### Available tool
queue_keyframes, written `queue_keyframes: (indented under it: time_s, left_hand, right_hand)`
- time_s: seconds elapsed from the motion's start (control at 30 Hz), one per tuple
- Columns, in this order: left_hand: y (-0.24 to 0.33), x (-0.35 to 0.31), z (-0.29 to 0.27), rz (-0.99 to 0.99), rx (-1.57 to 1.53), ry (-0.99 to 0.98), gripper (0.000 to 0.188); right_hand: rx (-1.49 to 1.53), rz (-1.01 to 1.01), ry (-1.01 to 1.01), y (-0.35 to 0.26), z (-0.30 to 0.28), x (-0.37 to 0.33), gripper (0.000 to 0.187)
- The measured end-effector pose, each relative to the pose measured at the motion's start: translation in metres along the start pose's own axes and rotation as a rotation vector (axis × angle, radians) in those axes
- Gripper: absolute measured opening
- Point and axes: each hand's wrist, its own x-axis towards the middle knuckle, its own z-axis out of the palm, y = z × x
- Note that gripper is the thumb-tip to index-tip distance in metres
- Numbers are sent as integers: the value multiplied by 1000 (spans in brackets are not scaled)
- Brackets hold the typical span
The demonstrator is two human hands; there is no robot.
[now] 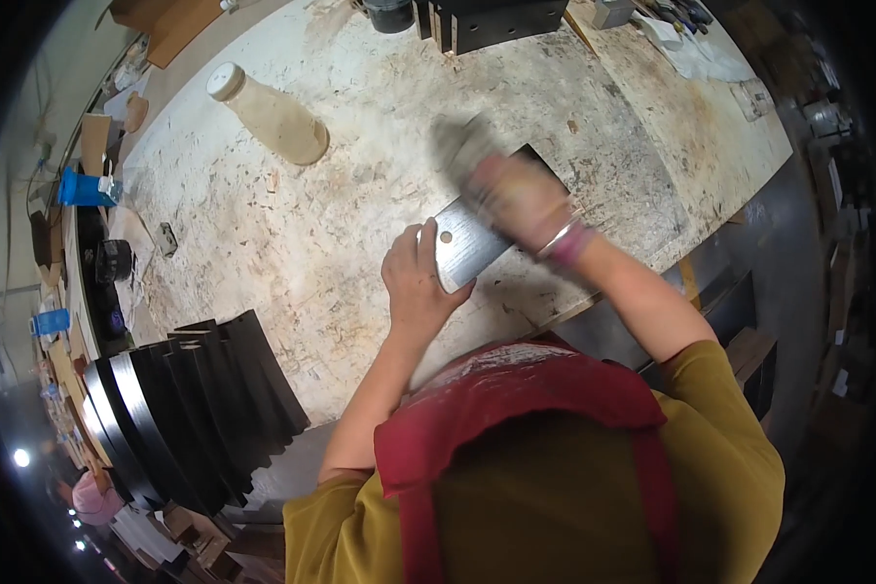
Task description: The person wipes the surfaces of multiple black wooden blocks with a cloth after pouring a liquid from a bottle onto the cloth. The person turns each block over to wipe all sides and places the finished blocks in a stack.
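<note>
A flat dark panel (469,255) with a round hole lies slantwise on the worktable, its surface shining at the near left end. My left hand (419,284) grips that end, fingers over the left edge and thumb along the near side. Over the panel's middle is my right hand (524,202), smeared by motion and closed on a greyish rag (460,154). The rag's outline is blurred, and together with the hand it hides part of the panel. A black far corner of the panel shows beyond my right hand.
Left of the panel, a capped bottle (280,125) lies or leans on the stained worktable (360,185). Black panels (200,409) stand in a row at the lower left; more black pieces (506,24) and a dark tub (391,14) are at the far edge. Tools (689,14) lie far right.
</note>
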Motion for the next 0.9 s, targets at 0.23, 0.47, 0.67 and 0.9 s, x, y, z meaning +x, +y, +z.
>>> queue_keyframes:
  time_s: [0.23, 0.47, 0.67, 0.9]
  left_hand:
    - [-8, -9, -2, 0, -26, 61, 100]
    - [-10, -11, -2, -6, -49, 39, 100]
    - [-14, -10, -2, 5, -46, 44, 99]
    - [-15, -9, -1, 27, -41, 46, 98]
  right_hand:
    - [-277, 101, -91, 21, 15, 26, 22]
    - [-383, 63, -55, 60, 10, 24, 15]
    - [-254, -29, -16, 27, 43, 6, 15]
    - [-426, 76, -85, 14, 56, 6, 18]
